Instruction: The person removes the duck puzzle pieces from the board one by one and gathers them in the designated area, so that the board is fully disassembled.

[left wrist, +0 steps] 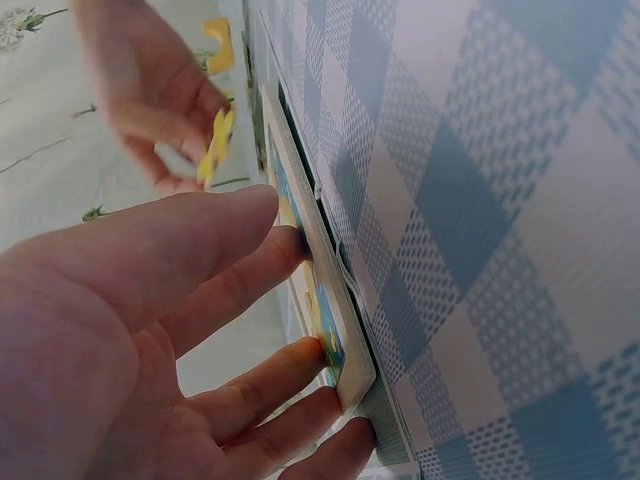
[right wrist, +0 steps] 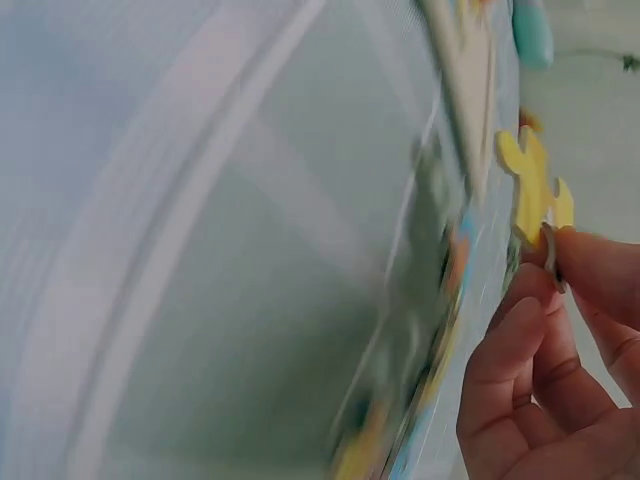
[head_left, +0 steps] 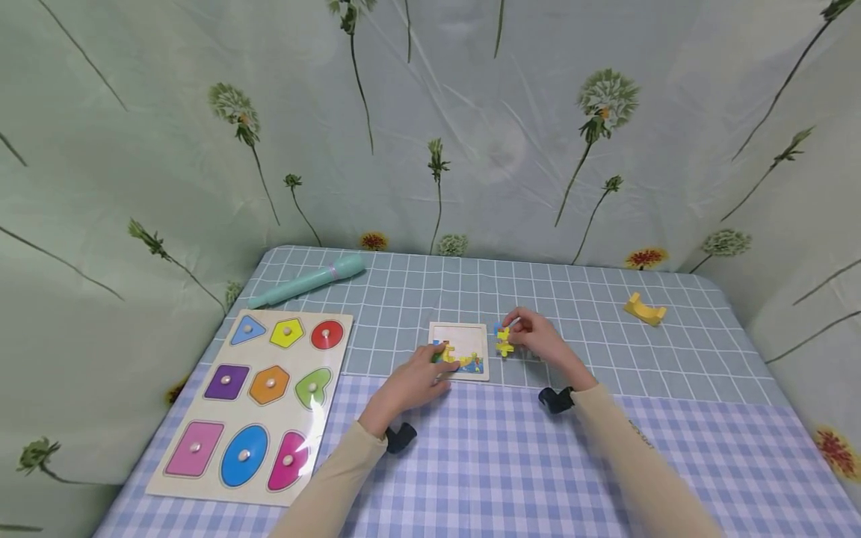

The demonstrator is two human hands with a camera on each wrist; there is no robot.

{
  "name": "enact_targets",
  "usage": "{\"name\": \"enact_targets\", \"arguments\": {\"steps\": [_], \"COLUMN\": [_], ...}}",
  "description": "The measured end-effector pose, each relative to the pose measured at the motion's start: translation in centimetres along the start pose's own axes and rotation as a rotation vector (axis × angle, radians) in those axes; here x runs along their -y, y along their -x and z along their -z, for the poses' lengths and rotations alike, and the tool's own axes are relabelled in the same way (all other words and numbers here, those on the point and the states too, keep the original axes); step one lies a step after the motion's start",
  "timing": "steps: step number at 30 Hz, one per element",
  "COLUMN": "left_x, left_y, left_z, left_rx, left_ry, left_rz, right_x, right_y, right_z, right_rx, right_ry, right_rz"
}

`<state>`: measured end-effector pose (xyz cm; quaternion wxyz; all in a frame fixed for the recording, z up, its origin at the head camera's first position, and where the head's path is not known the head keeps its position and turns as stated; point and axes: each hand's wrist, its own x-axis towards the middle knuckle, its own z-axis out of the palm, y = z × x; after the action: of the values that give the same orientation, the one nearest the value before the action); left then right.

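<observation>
Right hand [head_left: 538,336] pinches a yellow puzzle piece [right wrist: 532,190] while left hand [head_left: 418,377] rests on the puzzle tray [head_left: 459,325]

We see both arms reaching forward from the near side of the bench [head_left: 410,288], in beige sleeves [head_left: 622,452], with a black wrist device [head_left: 556,400] on the right wrist and another [head_left: 401,438] on the left.

Our left hand lies at the tray's left and near side, palm down and grasping nothing. Its fingers are spread and nearly straight; some fingertips touch the pieces in the tray, and the little finger lies at the tray's outer edge.

Our right hand is just beyond the tray's right edge, bent inward at the wrist. Thumb and fingertips grasp the yellow piece by one end, so that it juts out from them, raised above the bench. Loose pieces [right wrist: 365,440] lie below, beside the tray.

The tray sits in the middle of the bench, its near part filled with coloured pieces and its far part bare. To the left we see a shape board [head_left: 279,421] with knobbed pieces, a green baton-like object [head_left: 303,286] behind it, and, far right, a curved yellow block [head_left: 646,309].
</observation>
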<state>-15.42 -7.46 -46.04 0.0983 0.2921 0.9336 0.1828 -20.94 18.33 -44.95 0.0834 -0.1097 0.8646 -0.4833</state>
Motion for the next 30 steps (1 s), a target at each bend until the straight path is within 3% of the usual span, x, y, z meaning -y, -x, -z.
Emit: {"name": "enact_targets", "arguments": {"steps": [6,15,20,30], "left_x": [0.0,0.0,0.2,0.5], "left_y": [0.2,0.1,0.0,-0.1], "left_z": [0.1,-0.1,-0.2,-0.1], "left_rx": [-0.014,-0.021,-0.029,-0.039], "left_ry": [0.009,0.009,0.004,0.012], "left_rz": [-0.001,0.003,0.002,-0.033], "right_x": [-1.4,-2.0,-2.2,-2.3], "right_y": [0.9,1.1,0.8,0.7], "right_z": [1.8,1.6,1.2,1.0], "right_rx": [-0.04,-0.043,-0.043,-0.034], "right_ry": [0.114,0.291,0.366,0.395], "right_rz": [-0.038,0.086,0.089,0.127]}}
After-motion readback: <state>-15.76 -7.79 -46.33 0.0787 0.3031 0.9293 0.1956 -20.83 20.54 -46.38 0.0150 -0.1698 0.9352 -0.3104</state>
